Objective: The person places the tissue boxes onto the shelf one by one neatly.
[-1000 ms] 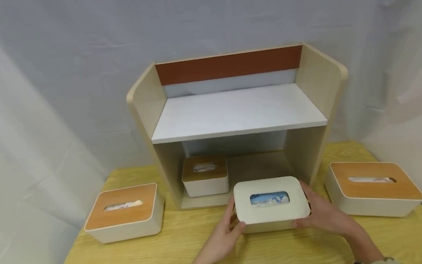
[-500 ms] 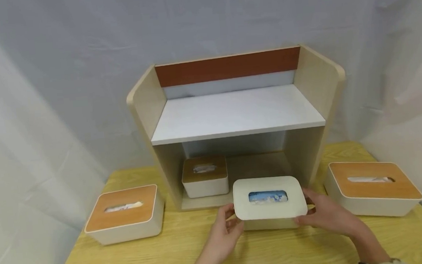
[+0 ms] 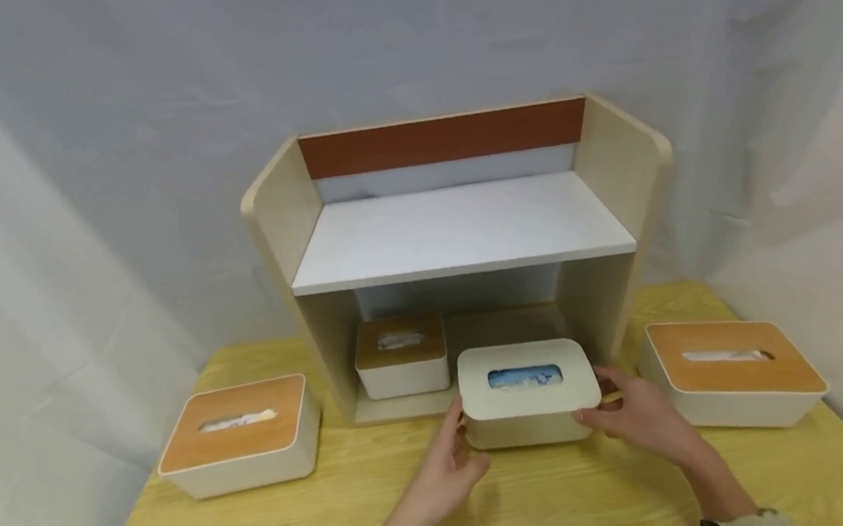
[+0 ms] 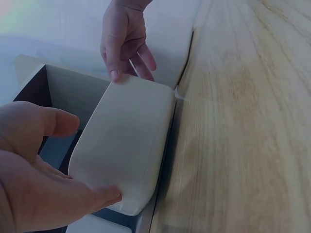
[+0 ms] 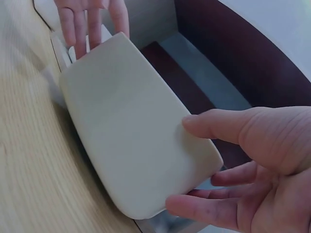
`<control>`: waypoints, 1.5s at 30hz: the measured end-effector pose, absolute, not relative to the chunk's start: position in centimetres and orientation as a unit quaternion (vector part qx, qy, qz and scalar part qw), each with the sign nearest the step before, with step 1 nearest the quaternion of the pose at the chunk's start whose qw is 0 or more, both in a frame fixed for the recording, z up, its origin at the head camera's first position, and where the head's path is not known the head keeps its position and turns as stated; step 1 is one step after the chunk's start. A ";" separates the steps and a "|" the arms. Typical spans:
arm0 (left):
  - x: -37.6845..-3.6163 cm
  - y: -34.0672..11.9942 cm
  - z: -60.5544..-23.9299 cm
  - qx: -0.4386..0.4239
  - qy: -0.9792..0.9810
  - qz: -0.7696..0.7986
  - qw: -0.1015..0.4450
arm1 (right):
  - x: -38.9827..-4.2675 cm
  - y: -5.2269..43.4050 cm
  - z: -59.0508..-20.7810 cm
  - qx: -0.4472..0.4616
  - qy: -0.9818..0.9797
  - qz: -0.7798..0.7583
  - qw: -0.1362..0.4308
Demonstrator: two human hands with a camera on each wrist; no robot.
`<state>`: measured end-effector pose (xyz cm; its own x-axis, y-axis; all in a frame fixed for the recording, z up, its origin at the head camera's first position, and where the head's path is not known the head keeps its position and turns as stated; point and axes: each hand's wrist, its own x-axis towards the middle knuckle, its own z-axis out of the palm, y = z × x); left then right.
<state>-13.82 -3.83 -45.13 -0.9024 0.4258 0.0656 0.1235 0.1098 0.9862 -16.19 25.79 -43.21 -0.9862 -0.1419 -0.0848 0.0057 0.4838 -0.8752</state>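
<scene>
A cream tissue box (image 3: 532,429) with a blue pack showing through its slot is at the lower opening of the shelf unit (image 3: 467,263), overlapping its bottom board's front edge. Whether it rests on the board cannot be told. At its left end, my left hand (image 3: 440,474) touches it with extended fingers; the left wrist view shows that hand's thumb (image 4: 65,123) apart from the box. My right hand (image 3: 641,415) holds the right end. In the right wrist view, the right thumb (image 5: 199,125) presses the front face and the fingers lie at the end.
A smaller tissue box with a wooden lid (image 3: 405,377) stands inside the lower compartment, on the left. Two long wooden-lidded tissue boxes flank the unit: one on the left (image 3: 240,471), another on the right (image 3: 750,405). The white upper shelf (image 3: 456,226) overhangs the compartment.
The cream tissue box has moved forward, towards the compartment, with both hands following. My left thumb has come off its front face. The head view has shifted slightly.
</scene>
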 end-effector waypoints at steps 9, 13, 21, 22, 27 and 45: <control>-14.6 -3.4 -45.0 0.183 0.746 0.630 0.114 | -16.5 25.3 -44.2 -0.046 0.854 -0.517 0.020; -15.0 -3.3 -45.2 0.184 0.741 0.636 0.110 | -16.7 25.2 -44.5 -0.069 0.850 -0.522 -0.002; -15.2 -3.2 -45.1 0.176 0.743 0.638 0.095 | -16.9 24.7 -44.8 -0.041 0.840 -0.541 -0.023; -15.2 -3.1 -45.0 0.175 0.745 0.637 0.094 | -16.8 24.6 -44.9 -0.033 0.841 -0.539 -0.029; -15.3 -2.9 -45.0 0.172 0.752 0.631 0.080 | -16.7 24.3 -44.9 -0.008 0.852 -0.521 -0.053; -16.3 -2.6 -45.3 0.168 0.754 0.631 0.069 | -17.0 24.2 -44.8 -0.060 0.826 -0.561 0.003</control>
